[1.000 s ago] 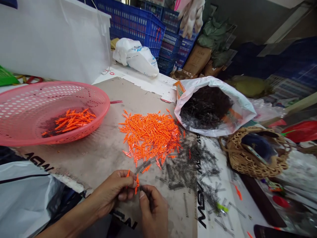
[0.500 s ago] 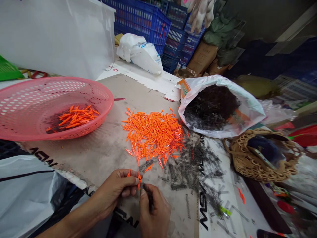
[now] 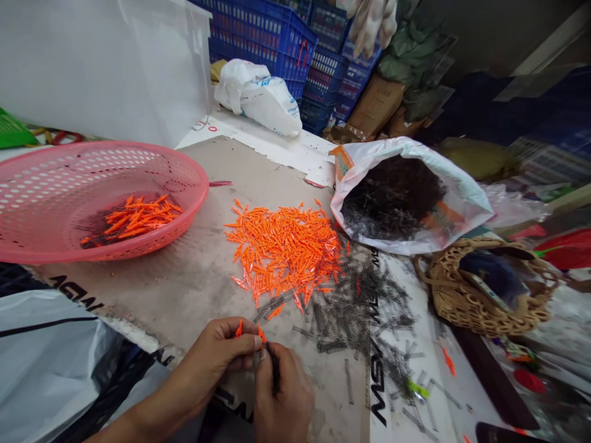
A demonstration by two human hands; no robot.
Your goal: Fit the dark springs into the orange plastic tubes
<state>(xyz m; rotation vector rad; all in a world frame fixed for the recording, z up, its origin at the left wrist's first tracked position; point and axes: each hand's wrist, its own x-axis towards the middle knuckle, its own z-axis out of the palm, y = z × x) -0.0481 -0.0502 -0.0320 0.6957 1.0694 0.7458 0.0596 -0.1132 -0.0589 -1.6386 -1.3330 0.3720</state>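
Observation:
My left hand [image 3: 220, 354] is closed, pinching a small pointed orange plastic piece [image 3: 261, 334] between thumb and forefinger. A second orange piece [image 3: 239, 328] sticks up between its fingers. Right up against it, my right hand [image 3: 289, 394] is closed on what looks like a thin dark coil spring, its end touching the orange piece; the fingers hide most of it. Beyond the hands spreads a pile of matching orange pieces [image 3: 286, 246]. Loose dark springs [image 3: 339, 320] lie scattered to the right of that pile.
At left stands a pink perforated basket [image 3: 184, 178] holding orange pieces and dark springs. A white bag [image 3: 471, 197] of dark springs lies open at right, beside a woven basket [image 3: 443, 295]. Blue crates [image 3: 258, 37] and a white plastic bag [image 3: 258, 95] are behind.
My right hand has moved slightly up and left, closer against my left fingers. Less of the pinched orange piece shows below the left thumb now. The view has shifted slightly.

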